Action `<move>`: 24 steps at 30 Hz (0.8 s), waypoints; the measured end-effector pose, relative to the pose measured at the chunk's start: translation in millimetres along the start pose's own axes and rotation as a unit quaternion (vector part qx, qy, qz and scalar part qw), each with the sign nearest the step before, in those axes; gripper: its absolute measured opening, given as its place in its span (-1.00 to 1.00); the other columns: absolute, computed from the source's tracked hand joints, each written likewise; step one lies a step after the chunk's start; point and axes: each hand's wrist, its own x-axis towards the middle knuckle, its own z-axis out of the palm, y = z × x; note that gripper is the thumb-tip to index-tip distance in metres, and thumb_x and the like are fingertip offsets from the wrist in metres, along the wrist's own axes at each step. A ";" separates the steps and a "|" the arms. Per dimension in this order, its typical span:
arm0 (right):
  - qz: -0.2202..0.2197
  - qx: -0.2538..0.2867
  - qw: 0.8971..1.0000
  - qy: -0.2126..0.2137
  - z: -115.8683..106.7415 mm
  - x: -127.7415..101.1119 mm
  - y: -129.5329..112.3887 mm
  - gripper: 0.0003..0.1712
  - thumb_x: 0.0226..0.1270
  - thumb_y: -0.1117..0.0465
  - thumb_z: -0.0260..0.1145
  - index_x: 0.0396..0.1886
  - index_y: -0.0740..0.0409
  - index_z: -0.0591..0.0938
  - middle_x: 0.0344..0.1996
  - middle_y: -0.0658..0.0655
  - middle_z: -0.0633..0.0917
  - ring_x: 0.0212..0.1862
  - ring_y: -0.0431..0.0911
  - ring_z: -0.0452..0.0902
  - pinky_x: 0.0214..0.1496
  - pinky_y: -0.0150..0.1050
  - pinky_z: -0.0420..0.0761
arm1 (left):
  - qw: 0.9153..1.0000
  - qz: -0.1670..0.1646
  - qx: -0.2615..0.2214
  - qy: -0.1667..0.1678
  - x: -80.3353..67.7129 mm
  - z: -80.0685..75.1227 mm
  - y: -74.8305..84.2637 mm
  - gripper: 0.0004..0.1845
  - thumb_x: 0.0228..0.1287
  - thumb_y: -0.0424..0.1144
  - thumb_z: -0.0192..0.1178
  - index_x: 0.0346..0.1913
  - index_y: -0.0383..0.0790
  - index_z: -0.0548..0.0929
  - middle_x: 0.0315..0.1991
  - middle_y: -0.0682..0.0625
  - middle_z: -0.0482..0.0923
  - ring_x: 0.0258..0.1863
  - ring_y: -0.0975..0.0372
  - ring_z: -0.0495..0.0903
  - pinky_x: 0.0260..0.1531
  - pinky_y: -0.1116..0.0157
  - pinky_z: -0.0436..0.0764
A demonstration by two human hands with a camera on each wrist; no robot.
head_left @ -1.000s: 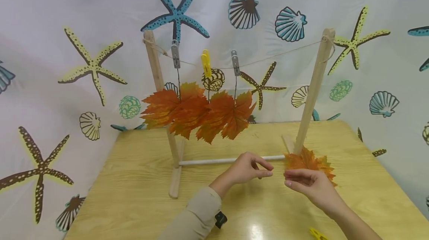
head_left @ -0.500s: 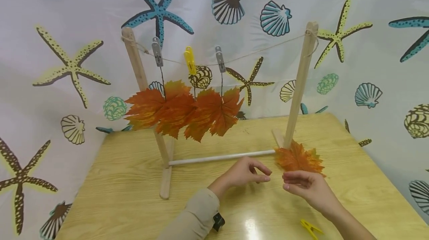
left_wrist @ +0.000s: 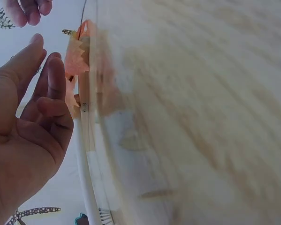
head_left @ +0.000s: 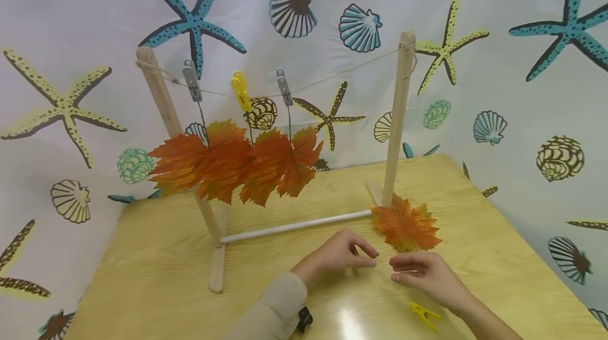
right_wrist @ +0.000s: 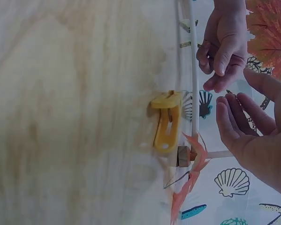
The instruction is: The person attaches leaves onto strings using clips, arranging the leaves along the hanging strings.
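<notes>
My left hand (head_left: 339, 255) hovers above the table in the middle, its fingers loosely bent and nothing between them. Facing it from the right is my right hand (head_left: 427, 274), also holding nothing; a small gap separates their fingertips. Just beyond the right hand, an orange-red artificial maple leaf (head_left: 406, 224) lies on the table at the foot of the right post. A loose yellow clothespin (head_left: 424, 315) lies below the right hand; the right wrist view shows this clothespin (right_wrist: 167, 124) closer. Overlapping orange leaves (head_left: 228, 163) hang by thin dark stems from clothespins on a string.
Two wooden posts (head_left: 395, 129) carry the twine (head_left: 351, 69), and a white rod (head_left: 294, 225) joins their bases. Two grey clothespins (head_left: 284, 87) and a yellow clothespin (head_left: 240, 92) grip the twine. Behind the wooden table (head_left: 157, 276) hangs a cloth printed with shells and starfish.
The head view has turned to the right, so the rack, leaves and loose clothespin shift leftward in it. Both hands keep nearly the same pose, still holding nothing.
</notes>
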 end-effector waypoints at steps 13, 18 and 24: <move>0.009 -0.022 1.000 0.007 -10.3 -14.7 17.5 -0.55 0.37 0.16 0.37 0.11 0.41 0.63 0.11 0.40 0.65 0.13 0.22 0.63 0.09 -0.21 0.67 | 0.999 0.013 0.012 -0.033 18.0 12.5 -0.8 -0.80 0.22 -0.14 0.43 -0.12 -0.07 0.82 -0.09 0.13 0.76 -0.36 0.23 0.75 -0.36 0.34 0.66; 0.022 -0.018 0.999 0.018 -11.7 -20.9 25.2 -0.54 0.35 0.16 0.39 0.10 0.40 0.64 0.10 0.41 0.66 0.13 0.22 0.64 0.03 -0.23 0.70 | 0.999 0.010 0.024 -0.038 25.6 19.1 -0.5 -0.82 0.22 -0.16 0.43 -0.13 -0.07 0.83 -0.10 0.13 0.77 -0.34 0.33 0.71 -0.34 0.39 0.64; 0.031 -0.025 0.999 0.031 -14.3 -30.6 29.6 -0.55 0.34 0.17 0.40 0.10 0.40 0.63 0.09 0.41 0.66 0.11 0.23 0.65 0.03 -0.21 0.69 | 0.998 0.012 0.021 -0.052 36.5 27.9 0.8 -0.81 0.22 -0.15 0.43 -0.12 -0.07 0.82 -0.12 0.13 0.76 -0.37 0.34 0.71 -0.43 0.34 0.64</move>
